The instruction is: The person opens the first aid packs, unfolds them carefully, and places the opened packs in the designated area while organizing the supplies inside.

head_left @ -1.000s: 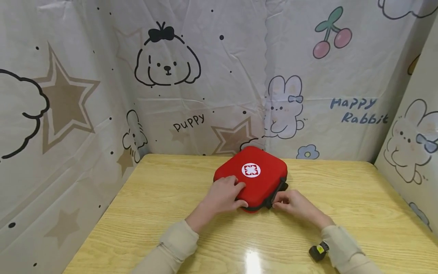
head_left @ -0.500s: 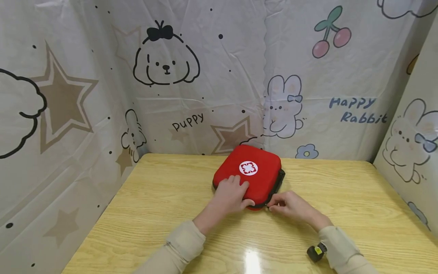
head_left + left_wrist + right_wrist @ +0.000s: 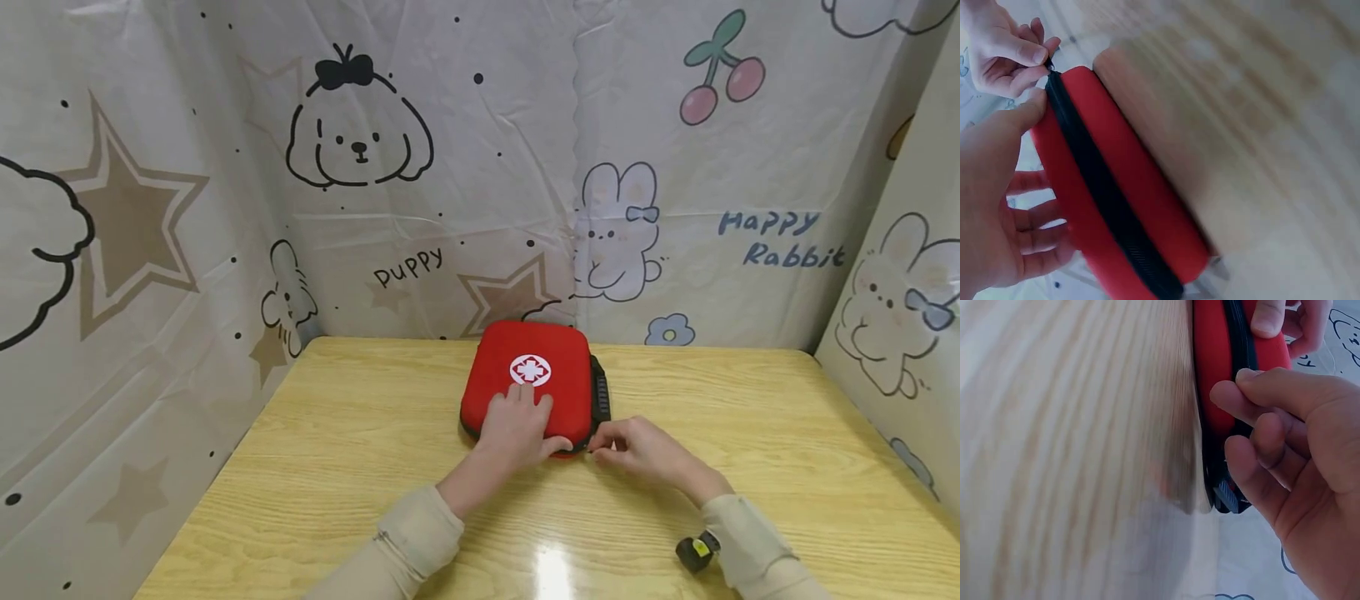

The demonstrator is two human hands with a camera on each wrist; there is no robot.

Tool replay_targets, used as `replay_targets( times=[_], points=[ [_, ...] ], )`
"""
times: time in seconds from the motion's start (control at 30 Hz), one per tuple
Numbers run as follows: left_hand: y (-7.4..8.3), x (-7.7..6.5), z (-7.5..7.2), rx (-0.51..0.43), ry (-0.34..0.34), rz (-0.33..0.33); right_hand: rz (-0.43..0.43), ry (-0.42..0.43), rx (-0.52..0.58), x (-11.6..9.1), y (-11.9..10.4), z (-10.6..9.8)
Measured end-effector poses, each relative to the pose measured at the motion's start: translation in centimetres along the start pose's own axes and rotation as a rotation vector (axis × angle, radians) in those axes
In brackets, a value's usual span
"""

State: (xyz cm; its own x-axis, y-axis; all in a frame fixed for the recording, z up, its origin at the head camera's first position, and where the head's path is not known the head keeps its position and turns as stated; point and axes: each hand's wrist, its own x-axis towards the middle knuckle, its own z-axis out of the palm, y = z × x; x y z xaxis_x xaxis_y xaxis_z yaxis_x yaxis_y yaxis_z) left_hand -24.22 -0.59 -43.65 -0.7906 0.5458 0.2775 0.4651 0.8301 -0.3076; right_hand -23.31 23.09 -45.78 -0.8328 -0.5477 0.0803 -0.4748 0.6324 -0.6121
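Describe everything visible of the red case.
The red case looks fabric-covered, with rounded corners, a white emblem on top, black zipper along the side and black handle at right. It lies flat, lid down, far back on the table. The left hand rests on top; the right hand seems to pinch the zipper pull at the near-right corner.

Soft, fairly even light; a white glare spot sits on the near bench point(image 3: 360, 417). The far-right fold of the printed backdrop point(image 3: 517, 125) is shaded. Left wrist view: hazy, blurred wood grain.
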Motion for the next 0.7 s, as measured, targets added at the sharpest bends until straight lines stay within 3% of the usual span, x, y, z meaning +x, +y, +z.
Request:
replay_targets(
  times=[0.13, 0.33, 0.5, 0.6, 0.7],
  points=[
    [-1.8, -0.2, 0.3, -0.111, -0.010, 0.069, -0.004, 0.011, -0.011, -0.2, 0.6, -0.2],
    [-6.1, -0.5, 0.9, -0.273, -0.045, 0.226, 0.016, 0.046, -0.048, -0.7, 2.0, -0.7],
    [-8.9, -1.0, 0.8, -0.431, -0.131, 0.279, 0.005, 0.108, -0.079, -0.9, 2.7, -1.4],
    [-9.7, -1.3, 0.6, -0.493, -0.195, 0.301, 0.009, 0.133, -0.082, -1.0, 3.0, -1.7],
    [-10.0, -1.4, 0.5, -0.510, -0.216, 0.313, 0.013, 0.138, -0.094, -1.0, 3.1, -1.9]
  ],
)
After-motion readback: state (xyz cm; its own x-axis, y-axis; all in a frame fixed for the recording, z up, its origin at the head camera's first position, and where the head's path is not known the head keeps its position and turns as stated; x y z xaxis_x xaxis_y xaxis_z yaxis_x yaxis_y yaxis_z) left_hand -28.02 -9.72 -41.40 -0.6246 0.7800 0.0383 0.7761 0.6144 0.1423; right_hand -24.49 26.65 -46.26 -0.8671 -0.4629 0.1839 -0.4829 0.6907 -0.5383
